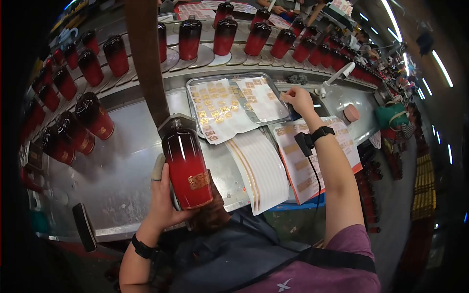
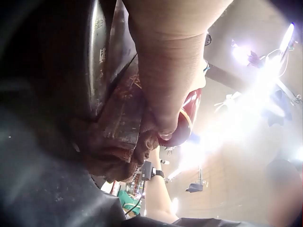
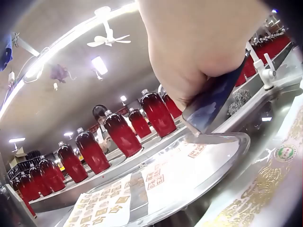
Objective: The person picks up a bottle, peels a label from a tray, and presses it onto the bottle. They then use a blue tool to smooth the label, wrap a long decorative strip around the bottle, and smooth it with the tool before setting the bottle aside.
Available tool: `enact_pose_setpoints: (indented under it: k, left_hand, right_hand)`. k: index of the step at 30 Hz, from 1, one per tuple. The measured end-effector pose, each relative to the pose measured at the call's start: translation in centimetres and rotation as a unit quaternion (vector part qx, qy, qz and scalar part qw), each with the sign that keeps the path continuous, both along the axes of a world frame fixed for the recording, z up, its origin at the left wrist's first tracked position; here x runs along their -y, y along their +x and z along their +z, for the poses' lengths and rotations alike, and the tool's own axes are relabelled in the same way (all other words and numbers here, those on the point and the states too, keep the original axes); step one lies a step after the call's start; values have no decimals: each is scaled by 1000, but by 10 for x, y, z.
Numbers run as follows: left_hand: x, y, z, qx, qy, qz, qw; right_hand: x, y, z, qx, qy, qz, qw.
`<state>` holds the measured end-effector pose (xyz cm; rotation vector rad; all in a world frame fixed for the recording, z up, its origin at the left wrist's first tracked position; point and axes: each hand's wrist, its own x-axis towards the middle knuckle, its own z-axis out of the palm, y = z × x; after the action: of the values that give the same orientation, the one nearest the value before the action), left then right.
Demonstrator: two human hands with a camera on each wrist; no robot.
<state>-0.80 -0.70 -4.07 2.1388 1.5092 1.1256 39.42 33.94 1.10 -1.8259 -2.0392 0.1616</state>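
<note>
My left hand [image 1: 163, 202] grips a glossy bottle [image 1: 188, 166], black at the shoulder and red below, with a gold emblem near its base. The bottle tilts over the brown padded block [image 1: 215, 195]. One left finger wears a pale finger cot. At the right end of the tray [image 1: 286, 115], my right hand [image 1: 299, 100] has its fingers curled around a dark blue flat tool [image 3: 213, 106] with a pale edge; its exact kind I cannot tell. On the tray lie sheets of gold decals [image 1: 215, 105] and a second decal sheet [image 1: 259, 97].
Striped white sheets [image 1: 261, 173] and a decal stack [image 1: 303, 171] lie before the tray. Red bottles [image 1: 190, 41] line the conveyor behind; several decorated bottles [image 1: 95, 115] stand left. A brown post [image 1: 146, 58] rises beside the held bottle. A white tap [image 1: 337, 78] overhangs the sink.
</note>
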Motion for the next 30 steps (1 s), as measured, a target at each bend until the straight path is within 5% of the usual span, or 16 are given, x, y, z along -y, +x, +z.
enact_pose_setpoints:
  k: [3, 5, 7, 9, 13, 17, 20, 25, 28, 29, 30]
  left_hand:
    - [-1, -1, 9, -2, -8, 13, 1000]
    - [1, -3, 13, -10, -25, 43, 999]
    - [-3, -6, 8, 81, -70, -10, 994]
    - [-5, -7, 11, 96, -62, -16, 993]
    - [-3, -8, 20, 142, -108, -23, 984]
    - [3, -9, 46, 51, -121, 13, 991]
    - [1, -13, 49, -93, 50, 9, 994]
    - [-7, -19, 43, 25, -20, -20, 999]
    - [-18, -23, 43, 273, -122, -9, 954]
    - [-23, -20, 42, 274, -124, -11, 954]
    - [-29, -17, 40, 366, -163, 18, 916]
  right_hand:
    - [9, -11, 12, -22, 0, 61, 998]
    - [22, -39, 32, -81, -75, 200, 973]
    - [74, -102, 84, -10, -128, 251, 959]
    - [104, -142, 98, 17, -46, 453, 890]
    - [173, -215, 127, 172, 43, 612, 771]
    - [205, -247, 137, 207, 49, 661, 720]
    - [208, -257, 131, 254, 118, 680, 678]
    - [195, -257, 117, 248, 153, 659, 693]
    - [192, -250, 110, 88, 78, 538, 835]
    - [192, -246, 105, 89, 76, 537, 836]
    - [190, -240, 96, -14, -3, 455, 890]
